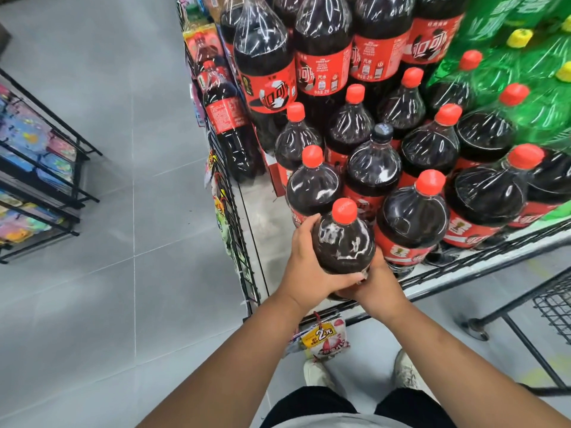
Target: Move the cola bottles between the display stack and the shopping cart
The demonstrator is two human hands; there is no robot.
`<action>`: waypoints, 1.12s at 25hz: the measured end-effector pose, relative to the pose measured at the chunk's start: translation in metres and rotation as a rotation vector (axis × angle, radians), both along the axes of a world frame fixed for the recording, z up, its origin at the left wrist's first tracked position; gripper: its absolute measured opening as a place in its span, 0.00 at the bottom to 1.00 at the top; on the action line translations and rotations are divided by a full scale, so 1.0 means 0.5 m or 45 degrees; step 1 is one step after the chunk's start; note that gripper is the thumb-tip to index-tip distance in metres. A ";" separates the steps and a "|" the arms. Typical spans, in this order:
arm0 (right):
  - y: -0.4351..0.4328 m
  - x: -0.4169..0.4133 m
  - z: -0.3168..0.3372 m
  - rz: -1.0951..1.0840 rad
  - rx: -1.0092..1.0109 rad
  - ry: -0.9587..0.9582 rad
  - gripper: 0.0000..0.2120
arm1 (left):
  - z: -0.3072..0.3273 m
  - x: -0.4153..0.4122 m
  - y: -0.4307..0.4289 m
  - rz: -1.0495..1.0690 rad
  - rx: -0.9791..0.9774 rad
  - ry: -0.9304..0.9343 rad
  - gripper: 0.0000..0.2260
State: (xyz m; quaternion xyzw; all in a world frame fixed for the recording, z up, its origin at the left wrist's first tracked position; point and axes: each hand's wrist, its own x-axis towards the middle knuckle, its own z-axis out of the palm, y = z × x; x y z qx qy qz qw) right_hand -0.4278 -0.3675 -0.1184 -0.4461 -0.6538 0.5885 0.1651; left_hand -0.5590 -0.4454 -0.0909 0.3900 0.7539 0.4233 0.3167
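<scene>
Below the head camera, at the near edge of the shopping cart (pixel 463 273), we hold one cola bottle (pixel 343 239) upright with both hands. Our left hand (pixel 309 264) wraps its left shoulder, fingers curled closed against the plastic. Our right hand (pixel 375 284) cups its lower right side, likewise closed on it. Just behind it, more red-capped cola bottles (pixel 411 217) stand packed together in the cart. Beyond them rises the display stack (pixel 324 50), with green bottles (pixel 525 97) at right.

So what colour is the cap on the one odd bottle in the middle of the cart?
Black, on the odd bottle; the head view shows it among red caps.
</scene>
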 end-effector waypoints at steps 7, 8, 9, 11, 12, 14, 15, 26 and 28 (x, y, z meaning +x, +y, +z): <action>0.008 0.032 0.067 0.135 0.187 -0.199 0.38 | 0.056 -0.026 -0.010 -0.160 -0.101 0.040 0.50; 0.011 0.039 0.082 0.153 0.186 -0.224 0.38 | 0.066 -0.030 -0.010 -0.185 -0.094 0.041 0.50; 0.015 0.044 0.098 0.171 0.197 -0.242 0.38 | 0.078 -0.033 -0.010 -0.205 -0.079 0.057 0.49; 0.021 0.054 0.134 0.235 0.268 -0.297 0.35 | 0.106 -0.034 -0.009 -0.233 -0.058 0.093 0.49; 0.024 0.061 0.153 0.267 0.327 -0.332 0.34 | 0.122 -0.032 -0.009 -0.249 -0.053 0.113 0.49; 0.028 0.080 0.192 0.304 0.450 -0.402 0.36 | 0.155 -0.021 -0.010 -0.282 -0.035 0.196 0.49; 0.029 0.092 0.212 0.305 0.495 -0.456 0.38 | 0.171 -0.012 -0.012 -0.299 -0.028 0.257 0.49; 0.081 0.346 0.343 0.373 0.908 -0.645 0.44 | 0.321 0.185 0.006 -0.450 0.092 0.894 0.38; 0.096 0.418 0.354 0.326 0.944 -0.692 0.47 | 0.332 0.252 0.032 -0.546 0.100 0.895 0.39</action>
